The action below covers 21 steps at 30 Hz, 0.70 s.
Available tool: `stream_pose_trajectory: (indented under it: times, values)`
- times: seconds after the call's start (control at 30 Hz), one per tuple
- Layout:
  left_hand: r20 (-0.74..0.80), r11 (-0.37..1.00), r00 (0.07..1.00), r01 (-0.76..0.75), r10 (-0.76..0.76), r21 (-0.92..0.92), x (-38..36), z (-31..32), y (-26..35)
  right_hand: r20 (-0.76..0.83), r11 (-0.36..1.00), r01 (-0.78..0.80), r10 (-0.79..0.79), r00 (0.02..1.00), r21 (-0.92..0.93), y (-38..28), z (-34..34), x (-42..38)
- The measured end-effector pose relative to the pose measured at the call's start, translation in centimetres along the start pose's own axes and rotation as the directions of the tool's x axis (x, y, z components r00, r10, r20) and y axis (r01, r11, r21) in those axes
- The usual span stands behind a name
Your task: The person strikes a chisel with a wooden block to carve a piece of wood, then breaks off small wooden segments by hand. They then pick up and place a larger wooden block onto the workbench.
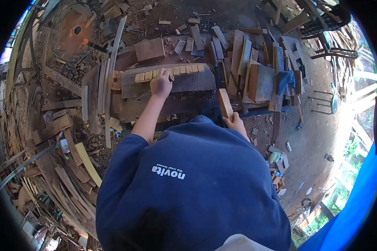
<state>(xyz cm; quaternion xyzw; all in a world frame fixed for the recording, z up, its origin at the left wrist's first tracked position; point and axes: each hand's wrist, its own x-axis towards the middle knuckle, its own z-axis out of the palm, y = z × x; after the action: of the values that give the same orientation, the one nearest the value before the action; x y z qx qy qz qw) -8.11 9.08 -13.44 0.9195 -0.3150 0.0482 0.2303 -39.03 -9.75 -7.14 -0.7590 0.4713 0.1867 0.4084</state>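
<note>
My left hand reaches to a row of small pale wooden blocks lined up along the far edge of a wide grey board. Its fingers are bent together at the row, close to something small and dark; what they pinch is too small to tell. In my right hand is a wooden block, gripped at its near end and pointing away from me, right of the board. The board lies on a low wooden workbench in front of me.
Offcuts and planks crowd the bench's right side, with a blue cloth on them. Long strips stand at the left. A stool is on the right floor. Another person is at the far right.
</note>
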Motion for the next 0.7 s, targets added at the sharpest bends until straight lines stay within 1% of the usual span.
stream_pose_trajectory:
  times: [0.03,0.1,0.17,0.23,0.3,0.33,0.4,0.43,0.47,0.5,0.53,0.57,0.6,0.63,0.67,0.7]
  values:
    - [-0.001,1.0,1.0,0.005,-0.005,0.001,-0.2,-0.2,0.0,0.0,1.0,-0.003,0.003,1.0,-0.005,0.0,0.0,0.0]
    - [-0.022,0.998,0.998,-0.06,0.059,-0.028,-0.8,-0.5,0.0,-0.003,1.0,0.008,-0.008,1.0,0.005,0.0,0.0,0.1]
    - [-0.021,0.998,0.998,-0.057,0.056,-0.024,-1.4,-0.3,-0.3,-0.005,1.0,0.014,-0.014,1.0,0.019,-0.1,0.1,0.0]
    - [-0.022,0.998,0.998,-0.055,0.054,-0.02,-1.7,-0.3,-0.4,-0.048,0.998,0.047,-0.045,0.998,0.029,-0.7,0.1,-0.1]
    - [-0.063,0.995,0.998,-0.016,0.01,-0.095,-1.8,-0.7,-0.3,-0.045,0.999,0.04,-0.039,0.998,0.022,-1.4,-0.4,-0.5]
    - [-0.064,0.995,0.998,-0.012,0.006,-0.094,-1.7,-1.3,-0.1,-0.045,0.999,0.032,-0.031,0.999,0.017,-1.8,-0.5,-0.7]
    - [-0.161,0.983,0.987,-0.015,-0.015,-0.182,-1.7,-2.6,0.5,-0.062,0.999,0.044,-0.044,0.997,0.01,-1.4,-0.5,-0.5]
    - [-0.161,0.983,0.987,-0.012,-0.018,-0.184,-1.6,-3.6,0.9,-0.076,0.999,0.053,-0.053,0.996,0.006,-1.3,-0.6,-0.5]
    - [-0.233,0.981,0.971,0.004,-0.05,-0.195,-1.6,-5.0,1.5,-0.074,0.999,0.052,-0.052,0.996,0.003,-1.3,-0.6,-0.5]
    - [-0.303,0.978,0.949,0.02,-0.083,-0.206,-1.5,-6.3,1.9,-0.077,0.998,0.035,-0.03,0.997,0.059,-1.4,-0.7,-0.3]
    - [-0.295,0.979,0.951,0.029,-0.09,-0.204,-1.8,-7.7,2.6,-0.072,0.994,0.012,-0.003,0.997,0.113,-1.3,-0.4,-0.6]
    - [-0.273,0.871,0.92,0.127,-0.282,-0.474,-1.6,-8.9,3.5,-0.067,0.994,0.015,-0.008,0.998,0.11,-1.0,-0.2,-0.4]
    - [-0.199,0.682,0.869,0.194,-0.453,-0.705,-1.4,-9.5,3.9,-0.11,0.991,0.077,-0.065,0.992,0.105,-0.7,0.1,-0.1]
    - [-0.126,0.515,0.852,0.184,-0.509,-0.837,-1.5,-9.7,3.7,-0.152,0.986,0.136,-0.12,0.981,0.1,-1.0,0.2,-0.3]
    - [-0.123,0.515,0.851,0.188,-0.51,-0.836,-1.4,-9.6,3.8,-0.149,0.986,0.133,-0.117,0.982,0.1,-1.2,0.2,-0.4]
    - [-0.132,0.369,0.832,0.092,-0.538,-0.925,-1.1,-9.3,4.1,-0.126,0.994,0.087,-0.078,0.989,0.069,-1.4,0.1,-0.4]
